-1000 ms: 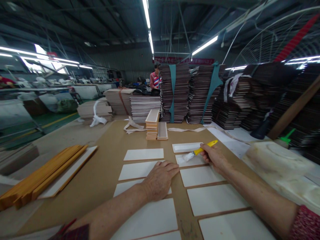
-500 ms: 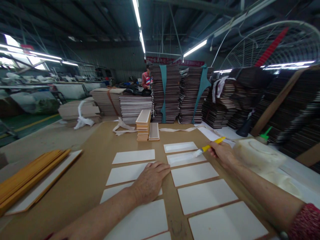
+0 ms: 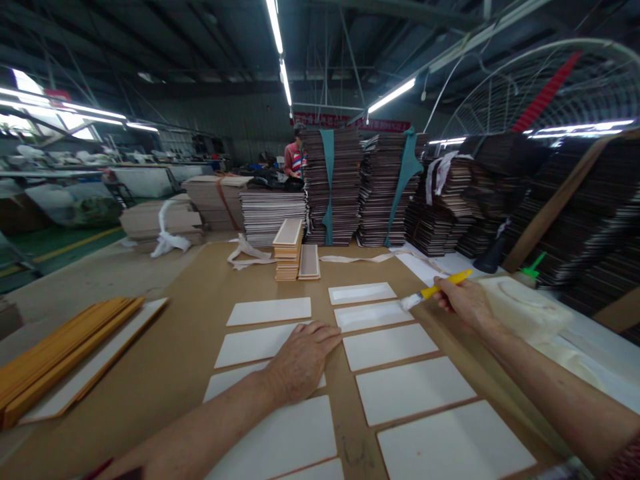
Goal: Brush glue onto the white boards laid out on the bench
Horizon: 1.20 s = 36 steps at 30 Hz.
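Observation:
My right hand grips a paintbrush by its yellow handle. The white, wet-looking bristles are over the right end of a thin white panel, which carries a shiny white coat. Behind it lies another coated panel. My left hand rests flat, fingers stretched out, across white panels in the left column, its fingertips at the left edge of the panel under the brush. Several plain white panels, such as the near right one, lie in two columns. My left forearm partly covers the left column.
A small stack of orange-edged panels stands at the back of the brown tabletop. Orange-edged strips lie at the left. A whitish container sits beside my right forearm. Tall dark stacks line the back; a person is behind them.
My right hand has moved the brush rightward, from over the coated panel to its right end. My left hand has stayed in place.

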Each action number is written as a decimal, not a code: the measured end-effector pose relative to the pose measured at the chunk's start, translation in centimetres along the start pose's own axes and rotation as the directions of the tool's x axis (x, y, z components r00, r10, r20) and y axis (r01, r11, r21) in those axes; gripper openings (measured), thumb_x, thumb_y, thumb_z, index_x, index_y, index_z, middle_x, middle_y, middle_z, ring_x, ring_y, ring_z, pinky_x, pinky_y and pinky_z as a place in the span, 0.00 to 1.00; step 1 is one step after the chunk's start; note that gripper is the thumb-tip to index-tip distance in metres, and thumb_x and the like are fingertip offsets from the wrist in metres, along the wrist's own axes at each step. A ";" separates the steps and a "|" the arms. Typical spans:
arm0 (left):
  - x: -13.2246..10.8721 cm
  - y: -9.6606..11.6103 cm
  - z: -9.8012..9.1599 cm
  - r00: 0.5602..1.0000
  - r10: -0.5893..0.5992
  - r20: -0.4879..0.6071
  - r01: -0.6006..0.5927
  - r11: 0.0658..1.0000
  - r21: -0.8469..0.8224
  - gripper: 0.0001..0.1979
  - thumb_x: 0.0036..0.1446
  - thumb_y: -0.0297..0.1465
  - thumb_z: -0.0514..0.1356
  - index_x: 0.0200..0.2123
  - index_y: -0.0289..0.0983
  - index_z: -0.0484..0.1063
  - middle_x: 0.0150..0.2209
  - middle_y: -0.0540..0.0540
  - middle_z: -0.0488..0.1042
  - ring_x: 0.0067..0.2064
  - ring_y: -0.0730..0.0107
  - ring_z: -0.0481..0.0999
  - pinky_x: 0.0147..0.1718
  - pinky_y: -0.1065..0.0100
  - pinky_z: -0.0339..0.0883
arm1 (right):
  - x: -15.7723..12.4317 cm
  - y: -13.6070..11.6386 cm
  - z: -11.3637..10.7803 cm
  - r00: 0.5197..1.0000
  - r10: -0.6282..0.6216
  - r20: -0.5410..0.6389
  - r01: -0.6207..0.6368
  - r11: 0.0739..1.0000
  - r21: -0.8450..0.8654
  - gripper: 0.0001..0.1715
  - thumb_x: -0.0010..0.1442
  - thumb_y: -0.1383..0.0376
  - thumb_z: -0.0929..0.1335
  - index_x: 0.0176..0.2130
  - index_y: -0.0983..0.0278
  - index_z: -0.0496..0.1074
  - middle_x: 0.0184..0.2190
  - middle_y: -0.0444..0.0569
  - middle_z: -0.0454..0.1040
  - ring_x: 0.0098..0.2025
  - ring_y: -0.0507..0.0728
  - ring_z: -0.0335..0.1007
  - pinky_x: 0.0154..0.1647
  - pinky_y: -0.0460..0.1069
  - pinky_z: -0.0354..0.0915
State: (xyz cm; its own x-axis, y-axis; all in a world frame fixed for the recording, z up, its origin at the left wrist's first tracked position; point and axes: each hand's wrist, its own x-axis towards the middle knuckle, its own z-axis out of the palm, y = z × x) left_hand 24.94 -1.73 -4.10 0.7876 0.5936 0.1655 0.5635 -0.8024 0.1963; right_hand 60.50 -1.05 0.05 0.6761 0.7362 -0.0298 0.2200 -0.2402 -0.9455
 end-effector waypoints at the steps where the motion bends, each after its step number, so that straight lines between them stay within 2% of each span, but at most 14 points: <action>1: 0.1 0.0 -0.1 1.000 0.003 0.009 -0.003 1.000 0.001 0.27 0.59 0.23 0.50 0.61 0.40 0.65 0.63 0.47 0.68 0.61 0.58 0.63 0.61 0.53 0.54 | -0.3 -0.3 -0.1 1.000 0.001 -0.007 -0.001 1.000 0.020 0.11 0.69 0.62 0.69 0.35 0.67 0.71 0.28 0.40 0.70 0.22 0.47 0.63 0.20 0.42 0.64; 4: 0.2 0.1 -0.5 0.999 -0.013 0.030 0.012 1.000 0.029 0.27 0.58 0.22 0.51 0.61 0.38 0.64 0.64 0.45 0.66 0.61 0.56 0.64 0.61 0.51 0.55 | -1.4 -1.0 -0.2 1.000 -0.005 -0.018 0.007 0.995 0.096 0.11 0.69 0.63 0.69 0.35 0.68 0.71 0.27 0.40 0.70 0.21 0.46 0.63 0.19 0.41 0.62; 6: 0.1 0.6 -0.9 0.999 -0.042 0.004 0.042 0.998 0.055 0.28 0.57 0.22 0.51 0.62 0.36 0.64 0.64 0.43 0.66 0.61 0.55 0.63 0.61 0.51 0.55 | -2.3 -1.4 -0.2 1.000 -0.010 0.005 0.009 0.988 0.157 0.11 0.70 0.63 0.69 0.36 0.68 0.70 0.27 0.40 0.69 0.21 0.46 0.62 0.18 0.41 0.61; 9: -0.7 2.4 -1.6 0.998 -0.051 -0.025 0.052 0.998 0.040 0.24 0.60 0.22 0.50 0.58 0.37 0.67 0.60 0.43 0.69 0.59 0.56 0.65 0.60 0.53 0.57 | -3.8 -1.4 0.2 0.996 -0.005 0.092 -0.017 0.972 0.235 0.11 0.70 0.64 0.68 0.35 0.68 0.70 0.26 0.39 0.69 0.20 0.46 0.61 0.16 0.40 0.58; 12: -2.0 4.5 -1.7 0.999 0.017 0.034 -0.016 1.000 -0.019 0.22 0.61 0.24 0.51 0.58 0.39 0.66 0.60 0.44 0.69 0.58 0.57 0.66 0.59 0.54 0.59 | -5.4 -0.8 0.9 0.980 0.019 0.197 -0.073 0.960 0.270 0.14 0.70 0.64 0.68 0.32 0.68 0.69 0.25 0.39 0.68 0.19 0.45 0.60 0.15 0.40 0.56; 15: -2.9 5.7 -1.1 0.995 0.051 0.085 -0.048 0.998 -0.047 0.25 0.59 0.26 0.53 0.61 0.38 0.62 0.63 0.43 0.66 0.60 0.55 0.64 0.60 0.51 0.57 | -6.9 -0.2 1.7 0.957 0.038 0.287 -0.119 0.955 0.272 0.16 0.70 0.64 0.68 0.31 0.67 0.68 0.23 0.38 0.67 0.18 0.45 0.59 0.15 0.39 0.56; 20: -3.2 5.7 -0.2 0.996 0.016 0.086 -0.013 0.999 -0.042 0.26 0.59 0.26 0.53 0.61 0.38 0.62 0.62 0.44 0.66 0.60 0.55 0.64 0.60 0.49 0.57 | -9.0 0.4 2.9 0.929 0.051 0.366 -0.146 0.961 0.237 0.16 0.71 0.64 0.67 0.31 0.68 0.69 0.23 0.37 0.66 0.17 0.45 0.58 0.14 0.39 0.55; 25: -3.0 5.8 -0.4 0.997 0.022 0.068 -0.021 1.000 -0.019 0.23 0.61 0.26 0.51 0.59 0.37 0.64 0.60 0.44 0.68 0.58 0.56 0.65 0.58 0.52 0.58 | -10.4 0.6 4.1 0.909 0.081 0.410 -0.173 0.966 0.192 0.18 0.71 0.63 0.67 0.29 0.68 0.68 0.22 0.37 0.66 0.17 0.45 0.58 0.15 0.40 0.56; 31: -3.1 5.9 -0.2 0.998 0.026 0.055 -0.025 1.000 -0.011 0.21 0.62 0.26 0.51 0.59 0.37 0.65 0.60 0.45 0.69 0.57 0.57 0.65 0.59 0.53 0.58 | -10.9 1.0 5.0 0.904 0.101 0.415 -0.177 0.973 0.148 0.17 0.71 0.62 0.67 0.30 0.67 0.68 0.22 0.37 0.66 0.17 0.45 0.59 0.15 0.40 0.57; 36: -3.2 5.7 0.1 0.998 0.024 0.053 -0.024 1.000 -0.001 0.22 0.62 0.26 0.51 0.59 0.37 0.65 0.60 0.45 0.69 0.58 0.58 0.65 0.59 0.54 0.57 | -10.5 1.2 4.8 0.916 0.090 0.390 -0.144 0.983 0.111 0.16 0.71 0.62 0.67 0.32 0.67 0.69 0.23 0.38 0.67 0.18 0.45 0.60 0.16 0.40 0.58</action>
State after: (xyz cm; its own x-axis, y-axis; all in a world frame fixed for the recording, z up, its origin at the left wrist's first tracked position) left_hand 25.66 -8.15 -3.57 0.8130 0.5700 0.1191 0.5440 -0.8164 0.1936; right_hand 50.29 -6.07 -2.27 0.3655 0.8996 -0.2391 0.0406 -0.2721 -0.9614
